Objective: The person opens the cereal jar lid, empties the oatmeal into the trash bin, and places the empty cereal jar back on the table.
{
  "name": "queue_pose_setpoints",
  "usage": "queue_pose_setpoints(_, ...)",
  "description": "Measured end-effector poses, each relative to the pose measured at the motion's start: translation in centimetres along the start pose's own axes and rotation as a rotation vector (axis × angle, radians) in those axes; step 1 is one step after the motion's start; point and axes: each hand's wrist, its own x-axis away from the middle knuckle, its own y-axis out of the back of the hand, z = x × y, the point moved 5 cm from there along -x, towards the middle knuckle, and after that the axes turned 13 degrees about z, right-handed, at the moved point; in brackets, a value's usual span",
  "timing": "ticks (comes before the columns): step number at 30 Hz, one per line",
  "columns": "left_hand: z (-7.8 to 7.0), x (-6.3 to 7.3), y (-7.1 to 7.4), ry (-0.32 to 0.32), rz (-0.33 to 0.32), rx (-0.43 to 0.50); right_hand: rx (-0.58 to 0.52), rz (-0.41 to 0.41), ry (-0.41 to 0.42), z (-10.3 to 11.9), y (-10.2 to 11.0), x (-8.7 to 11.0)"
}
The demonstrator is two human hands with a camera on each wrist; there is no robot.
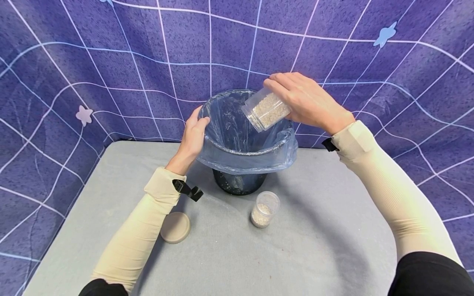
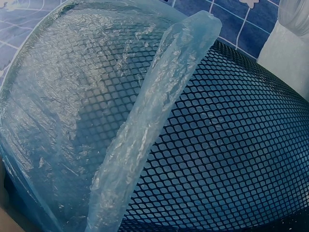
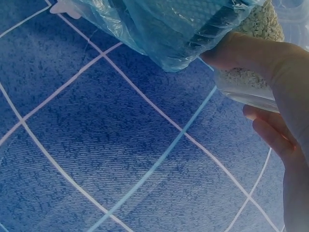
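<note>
A black mesh wastebasket (image 1: 238,183) stands near the back of the table, lined with a translucent blue bag (image 1: 246,162) folded over its rim. At the rim's left side my left hand (image 1: 193,136) grips the lined edge, thumb on top. My right hand (image 1: 305,100) holds a clear plastic jar (image 1: 269,112) of pale flakes, like oats, tilted with its mouth down and left over the basket. The right wrist view shows fingers and thumb around the jar (image 3: 246,89). The left wrist view is filled by the mesh (image 2: 231,135) and bag (image 2: 145,125); that hand barely shows there.
A smaller open clear container (image 1: 263,209) with similar flakes stands in front of the basket. To its left lies a round beige lid (image 1: 175,227), close to my left forearm. Purple patterned cloth (image 1: 185,41) hangs behind the grey table (image 1: 229,255).
</note>
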Motion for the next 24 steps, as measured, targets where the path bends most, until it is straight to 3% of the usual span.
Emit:
queue_pose_setpoints(9,0.09,0.02,0.11,0.025,0.005,-0.026,0.013,-0.001,0.004,0.0,0.03,-0.11)
queue_pose_setpoints(18,0.01,0.07,-0.01,0.009,0.011,-0.003,0.017,0.0,0.005,0.08,0.09,-0.07)
queue_pose_setpoints(24,0.06,0.07,0.09,0.042,0.006,-0.05,0.015,-0.005,0.01,0.14,0.07,-0.07)
